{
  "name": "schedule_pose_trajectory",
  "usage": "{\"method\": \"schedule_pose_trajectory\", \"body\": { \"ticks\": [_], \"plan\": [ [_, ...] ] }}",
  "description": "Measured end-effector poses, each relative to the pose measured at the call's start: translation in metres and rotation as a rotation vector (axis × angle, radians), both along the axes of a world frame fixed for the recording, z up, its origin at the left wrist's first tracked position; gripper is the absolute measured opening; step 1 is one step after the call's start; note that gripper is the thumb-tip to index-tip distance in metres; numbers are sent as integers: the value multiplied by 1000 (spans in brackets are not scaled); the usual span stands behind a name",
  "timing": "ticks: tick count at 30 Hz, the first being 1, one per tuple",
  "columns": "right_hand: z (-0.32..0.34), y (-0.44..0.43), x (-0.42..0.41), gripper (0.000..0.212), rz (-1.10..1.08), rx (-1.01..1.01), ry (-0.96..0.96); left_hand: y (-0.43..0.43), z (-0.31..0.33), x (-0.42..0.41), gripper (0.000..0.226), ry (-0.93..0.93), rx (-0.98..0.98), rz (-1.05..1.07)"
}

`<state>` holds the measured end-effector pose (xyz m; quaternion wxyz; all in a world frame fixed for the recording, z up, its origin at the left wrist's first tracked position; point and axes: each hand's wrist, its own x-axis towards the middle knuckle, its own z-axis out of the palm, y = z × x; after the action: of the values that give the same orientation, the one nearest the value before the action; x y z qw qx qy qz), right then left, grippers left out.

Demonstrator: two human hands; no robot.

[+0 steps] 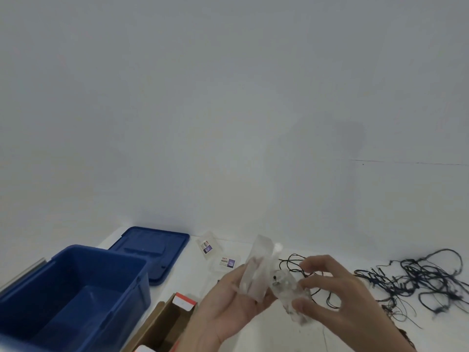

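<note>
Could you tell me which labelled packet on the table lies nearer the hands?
The front packet, close to the left hand; the other packet lies back near the lid.

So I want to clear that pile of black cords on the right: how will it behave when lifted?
Probably floppy: the black cords look thin and lie in loose loops, so they would sag and trail. They look tangled, so pulling one strand likely drags others. Likely light for the pile's spread.

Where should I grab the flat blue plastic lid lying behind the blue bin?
I'd take the blue plastic lid by its raised right rim, coming from the right over the bare white table. It lies flat, the blue plastic bin crowds its left side, and the wall stands behind it.
</note>
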<state>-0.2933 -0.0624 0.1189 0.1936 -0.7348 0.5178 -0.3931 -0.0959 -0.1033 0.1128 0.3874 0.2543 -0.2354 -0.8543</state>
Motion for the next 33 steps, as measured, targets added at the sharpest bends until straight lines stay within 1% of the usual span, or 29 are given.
{"method": "schedule_pose_trajectory", "body": {
  "ticks": [1,2,3,4,5,6,8,9,10,13,15,18,19,22,24,27,30,33],
  "plan": [
    [-1,0,-2,44,-13,14,-6,-2,-2,1,39,41,49,25],
    [-2,0,-3,46,-31,32,-17,-2,-4,2,35,68,83,48],
    [-2,0,-5,50,-54,50,-47,-3,-6,3,25,76,97,76],
    [-1,1,-5,55,-81,57,-93,-4,-9,4,18,66,100,112],
    [2,2,-4,57,-114,50,-159,-3,-10,4,20,40,84,135],
    [6,4,-1,51,-146,31,-229,-2,-13,3,24,13,60,154],
    [15,7,4,22,-190,36,-396,1,-16,-2,33,-2,12,217],
    [18,7,8,11,-204,65,-471,3,-15,-5,35,-12,-18,247],
    [20,6,11,8,-206,92,-518,5,-15,-8,36,-27,-51,261],
    [21,6,20,10,-213,132,-579,12,-10,-18,38,-93,-140,257],
    [19,5,24,12,-229,136,-569,17,-6,-22,39,-103,-170,263],
    [15,3,25,17,-235,124,-526,19,-2,-26,33,-132,-220,314],
    [14,3,25,17,-235,129,-518,20,-1,-27,35,-141,-232,331],
    [11,2,25,18,-230,135,-489,22,5,-29,52,-134,-275,367],
    [9,2,24,19,-227,142,-485,22,7,-30,57,-134,-300,386],
    [6,2,26,17,-216,144,-474,22,6,-34,49,-195,-363,376],
    [5,2,30,13,-241,92,-445,24,3,-41,39,-275,-427,369],
    [-2,0,32,16,-220,26,-364,25,0,-45,35,-253,-409,386]
  ]
}}
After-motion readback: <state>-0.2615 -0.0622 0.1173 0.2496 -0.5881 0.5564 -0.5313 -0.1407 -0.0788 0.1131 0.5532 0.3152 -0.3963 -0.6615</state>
